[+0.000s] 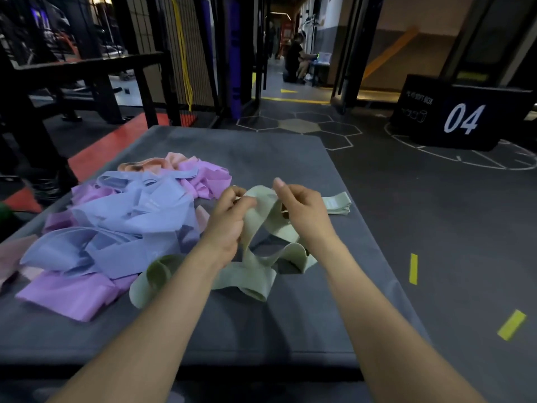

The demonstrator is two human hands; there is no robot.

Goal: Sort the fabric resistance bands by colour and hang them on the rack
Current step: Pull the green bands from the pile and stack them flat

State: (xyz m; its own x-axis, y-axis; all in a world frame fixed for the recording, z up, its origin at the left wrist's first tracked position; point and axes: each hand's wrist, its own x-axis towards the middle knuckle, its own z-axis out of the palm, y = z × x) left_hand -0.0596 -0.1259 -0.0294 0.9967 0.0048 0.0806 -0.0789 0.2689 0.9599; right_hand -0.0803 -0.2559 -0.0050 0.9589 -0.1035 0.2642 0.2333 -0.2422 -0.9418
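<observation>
A pale green fabric band (261, 210) is lifted above the grey mat (261, 324). My left hand (229, 222) and my right hand (302, 210) both pinch its upper part, and its loops trail down onto the mat. More green bands (247, 277) lie twisted under my wrists. A flat stack of green bands (337, 203) sits just right of my right hand. On the left lies a mixed heap of blue bands (130, 222), purple bands (69, 292) and peach-pink bands (157, 165).
A black metal rack frame (96, 68) stands at the back left. A black soft box marked 04 (465, 114) sits on the floor at the right. A person (296, 59) crouches far down the corridor. Yellow tape marks (412, 269) dot the dark floor.
</observation>
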